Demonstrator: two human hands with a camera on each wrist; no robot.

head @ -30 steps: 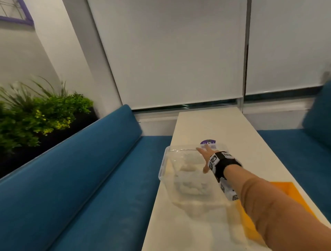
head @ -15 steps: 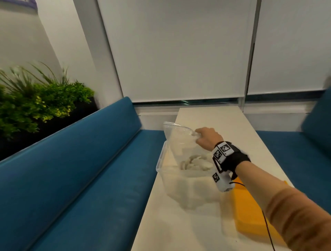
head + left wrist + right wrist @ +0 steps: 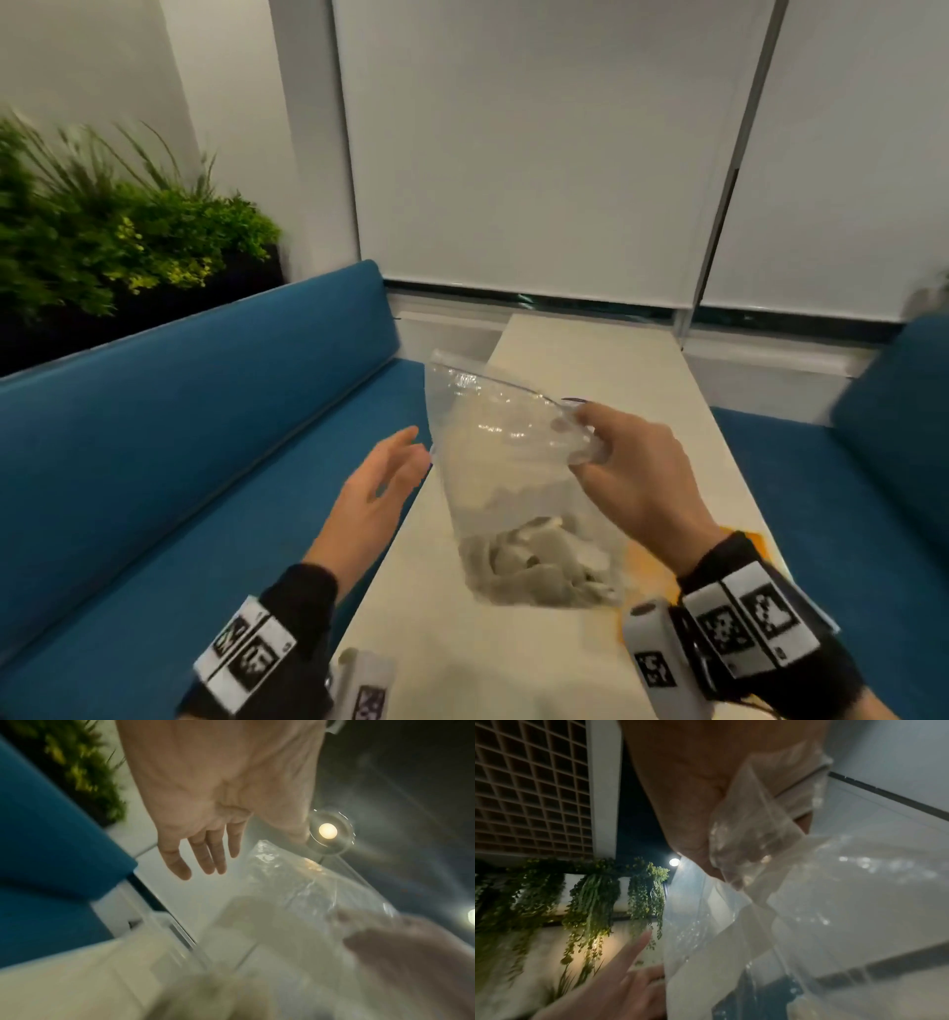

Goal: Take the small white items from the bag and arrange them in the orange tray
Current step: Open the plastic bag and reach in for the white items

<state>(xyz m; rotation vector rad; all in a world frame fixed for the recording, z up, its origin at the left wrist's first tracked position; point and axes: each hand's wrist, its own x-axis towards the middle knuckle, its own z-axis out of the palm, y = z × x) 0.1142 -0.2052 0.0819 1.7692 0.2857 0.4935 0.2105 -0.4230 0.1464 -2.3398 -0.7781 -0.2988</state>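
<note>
A clear plastic bag [image 3: 508, 462] hangs above the white table, with several small white items [image 3: 534, 565] heaped at its bottom. My right hand [image 3: 624, 462] pinches the bag's top right corner, and the right wrist view shows the plastic [image 3: 752, 833] bunched in the fingers. My left hand [image 3: 380, 488] is open, fingers straight, just left of the bag's edge and apart from it; in the left wrist view the left hand's fingers [image 3: 205, 856] point toward the bag [image 3: 295, 892]. Only a sliver of the orange tray [image 3: 647, 560] shows behind the bag and my right wrist.
The narrow white table [image 3: 590, 370] runs away from me between blue benches [image 3: 179, 437] on the left and right [image 3: 883, 411]. Green plants [image 3: 102, 246] stand behind the left bench. White blinds cover the window ahead.
My right hand lifted the bag off the table and brought it nearer, so the items slid to its bottom. My left hand came into view beside the bag.
</note>
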